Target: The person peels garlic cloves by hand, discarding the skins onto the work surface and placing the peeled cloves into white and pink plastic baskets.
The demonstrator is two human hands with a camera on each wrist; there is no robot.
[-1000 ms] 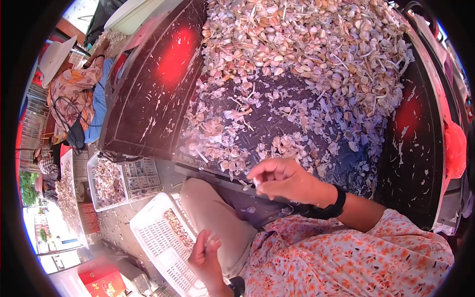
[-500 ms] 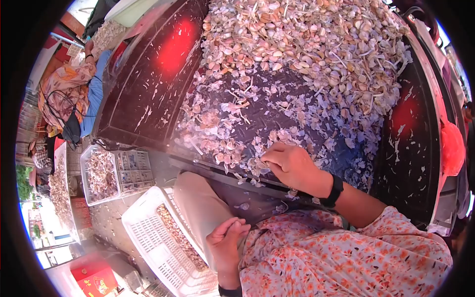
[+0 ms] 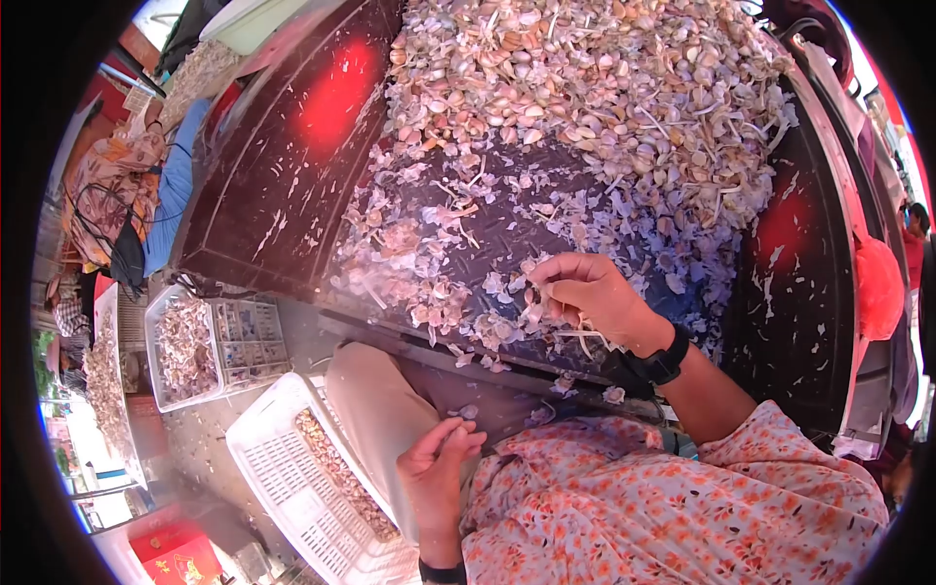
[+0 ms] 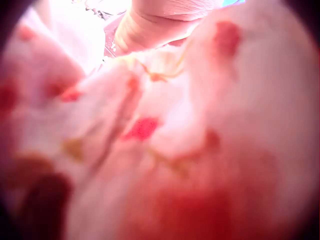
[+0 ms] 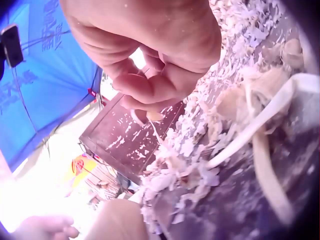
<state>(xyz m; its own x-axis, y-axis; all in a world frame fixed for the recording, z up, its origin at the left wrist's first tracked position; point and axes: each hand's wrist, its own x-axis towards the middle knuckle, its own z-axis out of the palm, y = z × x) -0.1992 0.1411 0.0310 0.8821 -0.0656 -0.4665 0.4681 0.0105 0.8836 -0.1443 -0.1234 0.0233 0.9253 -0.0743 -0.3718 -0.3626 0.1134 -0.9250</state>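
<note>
My right hand (image 3: 600, 304) is over the near part of the dark truck-bed-like surface (image 3: 512, 229), its thumb and fingers pinching a garlic clove. In the right wrist view a yellowish bit of the garlic clove (image 5: 155, 116) shows beneath the curled fingertips, a thin strand below it. Papery garlic skins (image 3: 429, 307) lie around that hand. Above my lap, beside the white basket, is my left hand (image 3: 436, 475), thumb and fingertips brought together; I cannot tell whether anything is between them. Floral cloth (image 4: 165, 150) fills most of the left wrist view.
A large heap of garlic cloves and skins (image 3: 585, 97) covers the far part of the surface, between dark side panels (image 3: 278, 166). The white basket (image 3: 283, 458) at my left contains cloves. Beyond it stands a divided crate (image 3: 249, 336). Another person (image 3: 112, 190) sits at far left.
My right hand has moved up from the near edge onto the skins and now pinches a piece there. My left hand has moved from over the white basket toward my lap, its fingertips closing together.
</note>
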